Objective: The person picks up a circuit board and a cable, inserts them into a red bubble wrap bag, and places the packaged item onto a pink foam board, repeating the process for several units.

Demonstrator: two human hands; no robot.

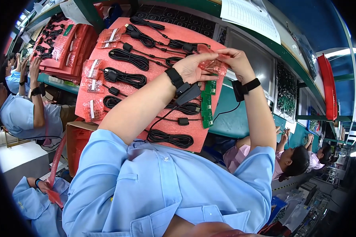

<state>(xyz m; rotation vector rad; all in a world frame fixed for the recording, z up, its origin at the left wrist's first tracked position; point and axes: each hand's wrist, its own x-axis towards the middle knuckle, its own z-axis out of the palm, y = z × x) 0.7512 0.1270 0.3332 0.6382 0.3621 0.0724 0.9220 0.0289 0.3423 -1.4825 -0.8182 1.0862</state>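
Note:
Above the right edge of a pink foam sheet point(146, 89), both my hands are on a pink bubble-wrap bag point(216, 67). My left hand point(189, 68) grips its left side, some fingers stretched beneath it. My right hand point(238, 61) pinches its upper right part. Whatever is inside the bag I cannot make out. Below my hands, a strip of green circuit boards point(207, 106) lies along the sheet's edge. Several coiled black cables point(128, 59) lie in rows on the sheet, with further pink bubble-wrap bags point(93, 69) down its left side.
A green shelf edge point(261, 43) with papers point(251, 17) runs above the bench. Behind the sheet sits a black compartmented tray point(178, 17). A stack of pink sheets with cables point(63, 47) stands at left. Co-workers point(23, 110) sit on both sides; a cardboard box point(73, 146) stands nearby.

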